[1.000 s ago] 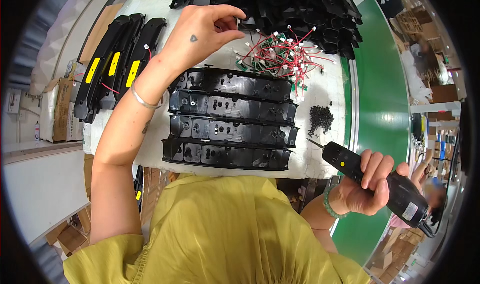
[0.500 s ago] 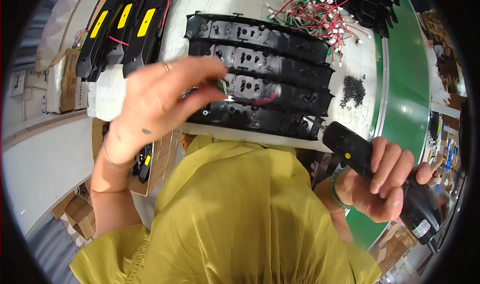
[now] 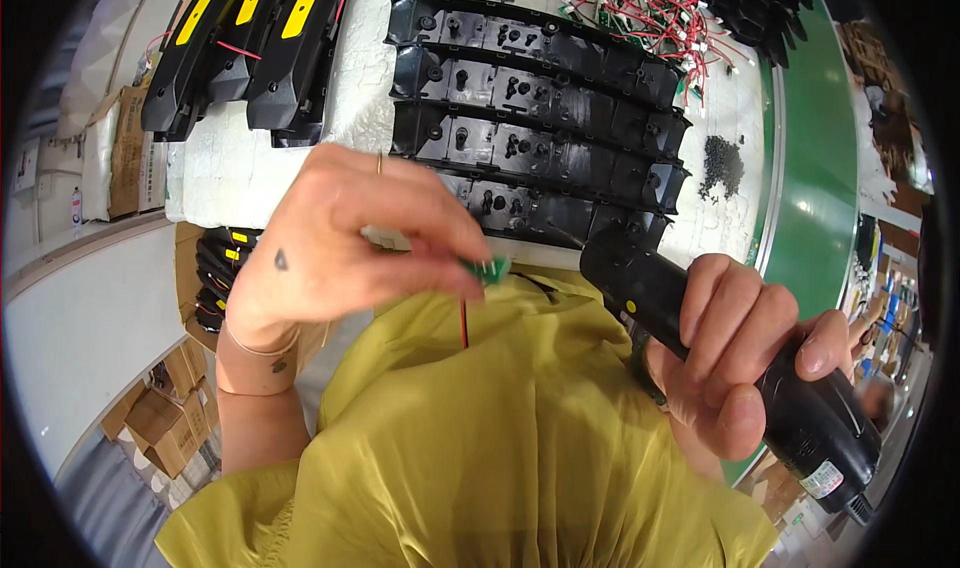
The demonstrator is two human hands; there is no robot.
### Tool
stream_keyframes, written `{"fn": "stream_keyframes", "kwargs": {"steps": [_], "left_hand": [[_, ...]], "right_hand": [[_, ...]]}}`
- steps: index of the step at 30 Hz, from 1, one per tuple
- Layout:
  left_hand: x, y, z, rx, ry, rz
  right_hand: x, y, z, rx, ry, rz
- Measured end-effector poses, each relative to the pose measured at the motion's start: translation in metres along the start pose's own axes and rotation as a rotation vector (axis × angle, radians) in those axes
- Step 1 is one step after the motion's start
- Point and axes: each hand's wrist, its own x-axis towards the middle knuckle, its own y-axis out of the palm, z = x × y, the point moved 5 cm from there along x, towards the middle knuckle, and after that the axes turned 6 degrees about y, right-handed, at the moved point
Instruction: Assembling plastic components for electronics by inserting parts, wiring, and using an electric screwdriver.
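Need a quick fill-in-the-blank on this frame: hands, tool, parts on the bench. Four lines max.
1. The left hand pinches a small ____ circuit board with a red wire.
2. The right hand grips a black electric ____.
3. ____ long black panels lie side by side on the table.
4. The housings at upper left carry ____ labels.

Missing words: green; screwdriver; Four; yellow
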Motion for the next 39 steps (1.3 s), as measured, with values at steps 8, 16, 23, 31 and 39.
{"fn": "stream_keyframes", "kwargs": {"steps": [8, 16, 23, 31, 39], "left_hand": [[-0.001, 0.047, 0.036, 0.521, 0.172, -0.065], [-0.007, 0.059, 0.047, 0.642, 0.159, -0.080], [-0.009, 0.059, 0.048, 0.599, 0.162, -0.052], [-0.010, 0.058, 0.051, 0.591, 0.110, 0.007], [-0.008, 0.058, 0.050, 0.548, 0.154, -0.010]], "right_hand": [[-0.004, 0.010, -0.007, -0.021, 0.018, -0.033], [-0.006, 0.009, -0.019, -0.036, -0.037, 0.060], [-0.008, 0.017, -0.027, -0.088, -0.053, 0.073], [-0.004, 0.021, -0.035, -0.086, -0.011, 0.098], [0.010, 0.040, -0.035, -0.069, -0.016, 0.246]]}}
